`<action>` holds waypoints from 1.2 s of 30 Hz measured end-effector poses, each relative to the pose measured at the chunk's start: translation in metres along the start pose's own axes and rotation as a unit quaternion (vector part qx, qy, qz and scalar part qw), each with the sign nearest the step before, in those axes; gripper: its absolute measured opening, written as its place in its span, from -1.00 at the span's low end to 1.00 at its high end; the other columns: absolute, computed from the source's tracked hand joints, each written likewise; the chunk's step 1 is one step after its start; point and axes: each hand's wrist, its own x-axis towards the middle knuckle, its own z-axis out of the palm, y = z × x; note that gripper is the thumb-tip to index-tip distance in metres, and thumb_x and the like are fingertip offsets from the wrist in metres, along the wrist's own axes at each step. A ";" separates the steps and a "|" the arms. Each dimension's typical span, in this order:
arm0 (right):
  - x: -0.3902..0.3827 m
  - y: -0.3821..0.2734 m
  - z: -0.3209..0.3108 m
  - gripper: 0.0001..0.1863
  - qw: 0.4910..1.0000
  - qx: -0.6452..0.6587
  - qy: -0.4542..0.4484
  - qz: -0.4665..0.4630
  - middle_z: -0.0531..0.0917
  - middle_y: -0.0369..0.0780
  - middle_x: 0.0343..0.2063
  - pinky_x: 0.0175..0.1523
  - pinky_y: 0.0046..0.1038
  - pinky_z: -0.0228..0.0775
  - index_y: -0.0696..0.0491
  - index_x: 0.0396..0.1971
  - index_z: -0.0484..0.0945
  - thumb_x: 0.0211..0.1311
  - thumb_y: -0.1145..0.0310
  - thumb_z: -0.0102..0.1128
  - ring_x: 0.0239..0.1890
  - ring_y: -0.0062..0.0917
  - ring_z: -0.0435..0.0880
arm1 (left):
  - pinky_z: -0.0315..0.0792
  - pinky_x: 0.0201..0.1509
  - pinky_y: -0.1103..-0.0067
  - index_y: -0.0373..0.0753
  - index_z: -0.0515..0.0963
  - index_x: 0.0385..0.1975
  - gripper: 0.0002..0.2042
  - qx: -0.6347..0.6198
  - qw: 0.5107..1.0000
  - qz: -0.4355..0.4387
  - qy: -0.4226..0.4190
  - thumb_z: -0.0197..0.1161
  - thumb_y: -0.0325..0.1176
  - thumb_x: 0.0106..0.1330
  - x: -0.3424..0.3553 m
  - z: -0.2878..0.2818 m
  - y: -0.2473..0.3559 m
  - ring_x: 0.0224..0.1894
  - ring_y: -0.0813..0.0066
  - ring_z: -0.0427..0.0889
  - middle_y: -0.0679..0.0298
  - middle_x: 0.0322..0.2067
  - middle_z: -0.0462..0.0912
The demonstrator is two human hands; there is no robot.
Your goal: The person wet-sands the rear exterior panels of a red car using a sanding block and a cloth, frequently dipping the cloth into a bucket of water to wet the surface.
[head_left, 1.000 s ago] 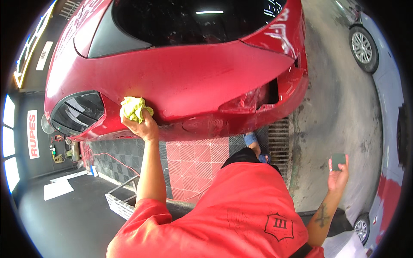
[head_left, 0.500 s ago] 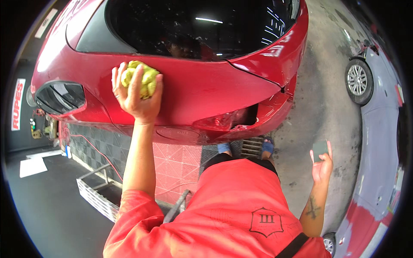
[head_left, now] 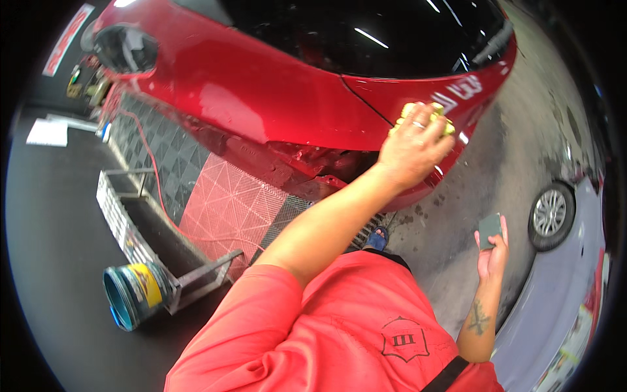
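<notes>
My left hand (head_left: 415,147) presses a crumpled yellow cloth (head_left: 410,112) against the rear of a red car (head_left: 287,98), just below the dark rear window (head_left: 366,39). Its fingers curl over the cloth. Out to the right, away from the car, my right hand (head_left: 491,256) holds up a flat grey-green square pad (head_left: 490,231) between thumb and fingers. Below the left forearm, the car's tail-lamp opening (head_left: 356,163) is bare, with no lamp in it.
A grey car with a silver wheel (head_left: 550,215) stands on the right. At the left are a metal frame (head_left: 124,212), a dark bucket with a yellow label (head_left: 135,294) and a red hose (head_left: 153,170) across red and black floor tiles (head_left: 228,202).
My left hand has carried the yellow cloth rightward from the side panel to the panel under the rear window. The view has turned, and the bucket shows now. My right hand still holds the pad.
</notes>
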 end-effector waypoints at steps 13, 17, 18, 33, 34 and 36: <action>0.059 0.012 -0.005 0.03 0.997 -0.001 -0.070 0.024 0.40 -0.11 0.48 0.32 -0.01 0.55 -0.13 0.70 0.21 0.09 0.62 -0.02 0.34 -0.22 0.49 | 0.42 0.49 0.10 -0.09 0.62 0.14 -0.39 0.039 0.998 -0.059 0.000 0.60 -0.39 -0.03 -0.035 -0.071 -0.023 0.31 -0.07 0.55 0.11 0.20 0.61; 0.059 -0.001 -0.044 0.01 0.999 0.000 -0.052 0.010 0.42 -0.13 0.47 0.30 0.08 0.51 -0.16 0.71 0.20 0.13 0.56 0.00 0.30 -0.19 0.53 | 0.41 0.46 0.11 -0.11 0.61 0.09 -0.42 0.053 0.988 -0.122 0.075 0.59 -0.40 -0.04 -0.024 -0.074 -0.031 0.31 -0.06 0.57 0.06 0.18 0.62; 0.058 -0.006 -0.050 0.01 0.999 0.004 -0.045 0.011 0.41 -0.13 0.47 0.31 0.09 0.50 -0.17 0.71 0.20 0.14 0.54 0.00 0.29 -0.19 0.53 | 0.41 0.44 0.11 -0.11 0.61 0.10 -0.41 0.052 0.985 -0.133 0.093 0.60 -0.41 -0.04 -0.023 -0.074 -0.033 0.32 -0.06 0.56 0.07 0.19 0.62; 0.018 -0.030 0.108 -0.34 0.959 0.057 -0.278 0.006 0.55 -0.22 0.39 0.31 -0.14 0.61 -0.01 0.62 0.34 0.54 0.47 0.05 0.33 -0.41 0.59 | 0.43 0.40 0.10 -0.05 0.61 0.06 -0.41 0.051 0.994 -0.098 -0.008 0.67 -0.30 -0.06 -0.047 -0.060 0.003 0.27 -0.02 0.55 0.12 0.25 0.60; 0.013 -0.034 0.117 -0.34 0.956 0.058 -0.286 0.011 0.55 -0.23 0.38 0.30 -0.16 0.61 0.00 0.61 0.35 0.54 0.47 0.07 0.32 -0.42 0.60 | 0.45 0.39 0.11 -0.05 0.61 0.06 -0.42 0.053 0.995 -0.081 -0.019 0.67 -0.29 -0.04 -0.051 -0.061 0.001 0.27 -0.02 0.56 0.12 0.24 0.60; 0.017 -0.033 0.121 -0.35 0.953 0.077 -0.293 0.010 0.57 -0.22 0.34 0.28 -0.16 0.63 0.01 0.60 0.36 0.53 0.46 0.10 0.30 -0.42 0.61 | 0.46 0.38 0.11 -0.05 0.61 0.07 -0.41 0.052 0.994 -0.085 -0.032 0.66 -0.28 -0.04 -0.052 -0.068 -0.004 0.25 -0.01 0.57 0.12 0.25 0.60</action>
